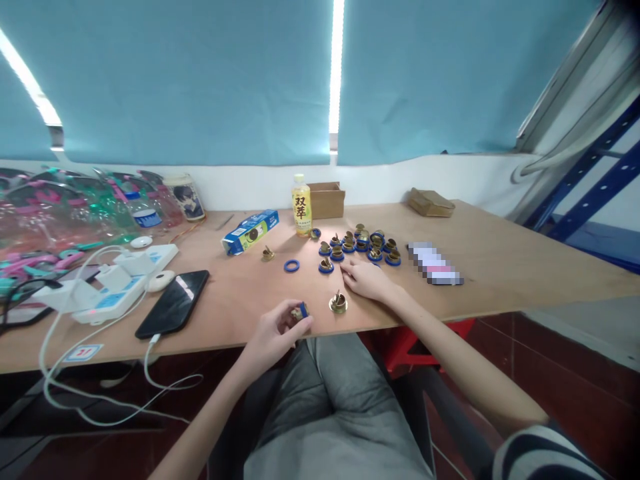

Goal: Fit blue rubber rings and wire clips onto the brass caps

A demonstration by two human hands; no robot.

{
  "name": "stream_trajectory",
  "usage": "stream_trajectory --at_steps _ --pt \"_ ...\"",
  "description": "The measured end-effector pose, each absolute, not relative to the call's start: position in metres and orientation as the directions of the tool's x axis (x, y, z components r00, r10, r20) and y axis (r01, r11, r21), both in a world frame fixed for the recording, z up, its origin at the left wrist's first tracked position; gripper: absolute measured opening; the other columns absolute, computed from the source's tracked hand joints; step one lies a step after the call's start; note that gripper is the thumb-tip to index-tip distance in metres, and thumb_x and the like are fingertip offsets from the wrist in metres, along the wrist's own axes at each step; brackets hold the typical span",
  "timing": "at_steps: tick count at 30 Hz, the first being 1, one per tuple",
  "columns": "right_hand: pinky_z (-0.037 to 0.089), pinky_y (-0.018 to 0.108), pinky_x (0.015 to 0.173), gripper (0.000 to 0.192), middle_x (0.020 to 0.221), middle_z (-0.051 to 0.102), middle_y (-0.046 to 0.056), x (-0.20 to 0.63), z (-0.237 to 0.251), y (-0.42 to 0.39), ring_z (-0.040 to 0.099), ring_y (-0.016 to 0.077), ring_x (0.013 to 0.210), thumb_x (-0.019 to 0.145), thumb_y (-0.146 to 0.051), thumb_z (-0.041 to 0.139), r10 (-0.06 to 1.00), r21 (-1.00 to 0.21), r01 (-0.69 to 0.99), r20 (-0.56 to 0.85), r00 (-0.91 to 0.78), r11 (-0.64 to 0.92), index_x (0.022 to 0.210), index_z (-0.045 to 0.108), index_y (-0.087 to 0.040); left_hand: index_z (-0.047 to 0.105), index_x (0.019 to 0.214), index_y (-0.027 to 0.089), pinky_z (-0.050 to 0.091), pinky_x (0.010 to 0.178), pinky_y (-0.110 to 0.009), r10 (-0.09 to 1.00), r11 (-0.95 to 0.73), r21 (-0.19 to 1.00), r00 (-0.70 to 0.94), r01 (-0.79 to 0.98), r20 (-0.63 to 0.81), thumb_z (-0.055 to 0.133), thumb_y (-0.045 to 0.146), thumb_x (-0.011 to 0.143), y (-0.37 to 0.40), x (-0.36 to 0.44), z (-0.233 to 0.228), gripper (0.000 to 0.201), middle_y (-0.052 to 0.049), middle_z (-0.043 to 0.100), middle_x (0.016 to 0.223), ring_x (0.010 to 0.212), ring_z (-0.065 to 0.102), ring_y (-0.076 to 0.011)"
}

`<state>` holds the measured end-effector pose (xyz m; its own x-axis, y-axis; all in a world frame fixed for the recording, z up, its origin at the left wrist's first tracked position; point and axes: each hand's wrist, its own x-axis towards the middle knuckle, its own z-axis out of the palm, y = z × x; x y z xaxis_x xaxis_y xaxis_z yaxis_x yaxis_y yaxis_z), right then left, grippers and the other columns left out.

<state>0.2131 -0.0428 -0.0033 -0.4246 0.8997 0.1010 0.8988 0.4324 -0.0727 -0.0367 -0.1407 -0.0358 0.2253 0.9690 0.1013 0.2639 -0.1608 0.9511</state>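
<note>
**A:** Cables and a power strip (120, 283) sit far left, then a phone (173, 303) on charge, and a loose blue ring (291, 265) lies further along the table (500, 267). What's the left hand (273, 337) doing?

**B:** Its fingers are pinched around a small brass piece with a blue ring (300, 311), right at the near table edge. Another brass piece (339, 303) stands just beside it, bare.

**A:** And the right hand (367, 280)?

**B:** Lying flat on the table, fingers loosely together, tips next to the cluster of ringed pieces (360, 245). It holds nothing.

**A:** Any tips?

**B:** I'd say keep the ring square to the brass while pressing, and work over the table so a dropped part doesn't land in the lap.
</note>
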Motion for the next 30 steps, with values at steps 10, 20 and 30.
stream_trajectory --at_steps 10,20,30 --pt "0.044 0.029 0.08 0.031 0.121 0.067 0.014 0.212 -0.004 -0.041 0.065 0.0256 0.101 0.103 -0.029 0.039 0.893 -0.045 0.895 0.098 -0.438 0.444 0.115 0.065 -0.018 0.064 0.105 0.017 0.049 0.047 -0.022 0.967 -0.163 0.949 0.237 0.269 0.099 0.068 0.047 0.086 -0.14 -0.039 -0.036 0.036 0.002 0.058 0.072 0.059 0.057 -0.0143" --pt "0.043 0.029 0.076 0.028 0.111 0.069 0.014 0.209 -0.005 -0.044 0.066 0.0246 0.094 0.102 -0.027 0.041 0.884 -0.043 0.888 0.134 -0.448 0.457 0.112 0.066 -0.015 0.063 0.105 0.016 0.048 0.047 -0.021 0.963 -0.17 0.947 0.251 0.271 0.101 0.067 0.047 0.087 -0.14 -0.038 -0.036 0.036 0.002 0.057 0.074 0.062 0.055 -0.0144" --pt "0.042 0.031 0.087 0.022 0.11 0.064 0.017 0.215 -0.011 -0.03 0.058 0.025 0.1 0.101 -0.022 0.043 0.857 -0.061 0.868 0.205 -0.472 0.493 0.102 0.062 -0.011 0.063 0.106 0.017 0.047 0.048 -0.021 0.96 -0.183 0.944 0.258 0.274 0.111 0.067 0.047 0.087 -0.14 -0.041 -0.041 0.036 0.002 0.057 0.075 0.061 0.052 -0.0134"
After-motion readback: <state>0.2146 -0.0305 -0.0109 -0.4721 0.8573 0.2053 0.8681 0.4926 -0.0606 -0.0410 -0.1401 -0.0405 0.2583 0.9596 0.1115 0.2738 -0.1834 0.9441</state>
